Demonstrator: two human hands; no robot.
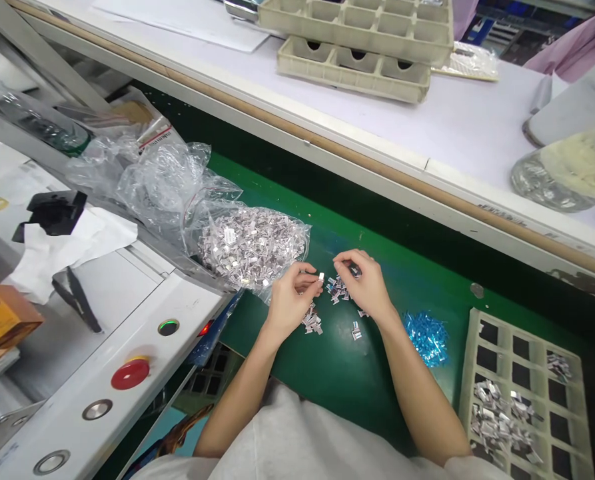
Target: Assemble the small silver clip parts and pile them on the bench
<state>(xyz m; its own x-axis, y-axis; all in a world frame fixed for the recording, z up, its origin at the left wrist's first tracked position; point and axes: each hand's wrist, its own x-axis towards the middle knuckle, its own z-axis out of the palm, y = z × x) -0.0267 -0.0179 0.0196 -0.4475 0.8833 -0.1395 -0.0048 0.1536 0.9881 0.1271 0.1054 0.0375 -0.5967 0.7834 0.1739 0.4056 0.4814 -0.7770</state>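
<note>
Small shiny part [322, 276] is pinched at the fingertips of the left hand [288, 297], held up over the green tabletop [337, 373], likely so that it can be seen clearly. Right hand [370, 283]: thumb and forefinger are held near each other; whether anything is gripped cannot be told. Loose parts [338, 289] are scattered beneath both hands, presumably for short reach. Bag of parts [252, 243] is set beyond the left hand, blue strips [427, 338] and divided tray [506, 353] to the right, apparently against mixing.

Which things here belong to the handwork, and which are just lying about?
Likely in the job:
small part in left hand
loose parts
parts bag
blue pieces
right-hand tray

Seemingly just lying about:
tweezers
orange box
bottle
stacked trays
</note>
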